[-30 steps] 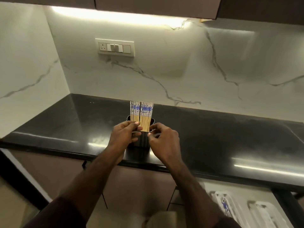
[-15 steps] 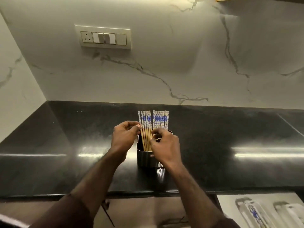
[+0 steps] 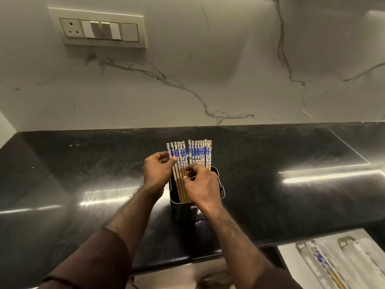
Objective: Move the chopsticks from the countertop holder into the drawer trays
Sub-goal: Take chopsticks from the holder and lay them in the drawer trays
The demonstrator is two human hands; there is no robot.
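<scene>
A dark metal holder [image 3: 179,209] stands on the black countertop [image 3: 83,174] near its front edge. Several chopsticks [image 3: 196,152] with blue-and-white tops and wooden shafts stand upright in it, split into a left and a right bunch. My left hand [image 3: 157,172] pinches the leftmost chopstick of the left bunch between thumb and fingers. My right hand [image 3: 203,185] is over the holder's mouth, its fingertips closed on the shafts between the two bunches. At the bottom right an open drawer [image 3: 291,253] holds white trays [image 3: 358,257]; one tray has chopsticks [image 3: 325,262] lying in it.
A marble backsplash rises behind the counter, with a switch plate [image 3: 98,28] at the upper left. A side wall closes the counter's left end. Bright light streaks reflect off the counter on both sides of the holder.
The view has drawn closer and tilted down. My hands rose from the holder's rim to the chopsticks, and the gap between the two bunches has widened.
</scene>
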